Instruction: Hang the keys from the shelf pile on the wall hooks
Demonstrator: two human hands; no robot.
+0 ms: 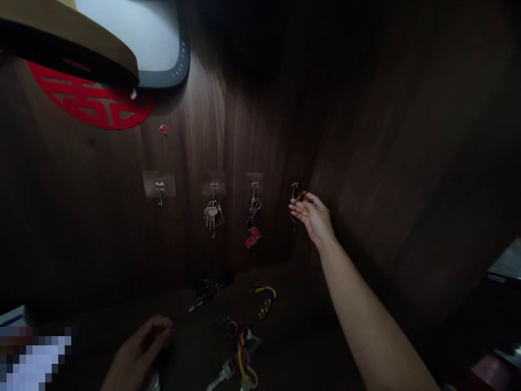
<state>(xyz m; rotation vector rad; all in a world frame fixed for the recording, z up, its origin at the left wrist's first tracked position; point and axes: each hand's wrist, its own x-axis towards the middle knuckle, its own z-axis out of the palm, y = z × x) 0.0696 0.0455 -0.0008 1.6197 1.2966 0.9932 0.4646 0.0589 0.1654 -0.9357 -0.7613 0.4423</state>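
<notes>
Along the bottom edge, the left hand (142, 345) is curling beside a cut-off silvery object (153, 382), shadow hiding whether its fingers are gripping anything. Farther off, the right arm is extending forward, the right hand (318, 216) holding its fingers partly spread about a dim reddish loop (302, 193) by the rightmost metal hook (295, 185), any pinch unclear; up the wall, a cropped dark-rimmed panel (163, 80) is showing "TAKE" and illegible letters.

A key set (254, 214) hangs left of the rightmost hook (295, 185), above the keys (226, 371) lying on the surface (303, 312).
</notes>
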